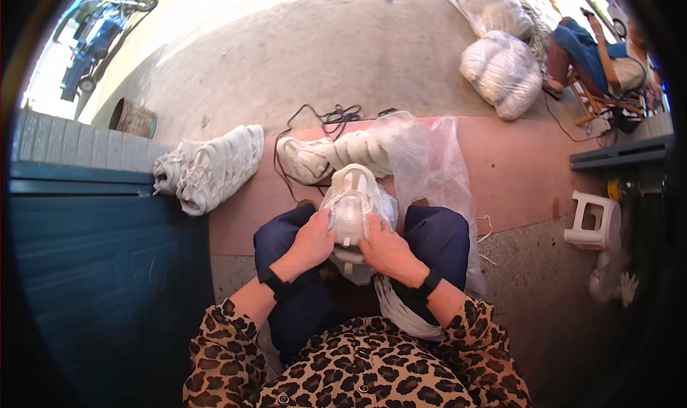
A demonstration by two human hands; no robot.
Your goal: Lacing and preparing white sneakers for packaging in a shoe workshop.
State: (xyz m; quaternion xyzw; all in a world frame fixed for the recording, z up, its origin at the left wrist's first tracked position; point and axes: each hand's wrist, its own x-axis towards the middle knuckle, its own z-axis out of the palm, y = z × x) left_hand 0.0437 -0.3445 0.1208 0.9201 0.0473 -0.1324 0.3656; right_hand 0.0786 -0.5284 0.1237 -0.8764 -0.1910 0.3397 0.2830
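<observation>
Above my lap is a white sneaker upper [351, 191], its toe pointing away from me. My left hand [313, 239] grips its left edge near the heel, and my right hand [389, 249] grips the right edge, fingers curled on the rim. Beneath it shows another white upper [353, 268], mostly covered. A bundle of white laces [402, 309] hangs by my right thigh. Past my knees, a row of nested white uppers [358, 152] lies partly inside a clear plastic bag [445, 172]. Further left is another nested stack of white uppers [223, 170].
A blue door [107, 258] stands close on my left. A black cord [286, 132] winds over the reddish mat [526, 168]. At right are a white stool [598, 220], wrapped white bundles [503, 71] and a seated person [594, 54]. A rusty bucket [134, 117] lies far left.
</observation>
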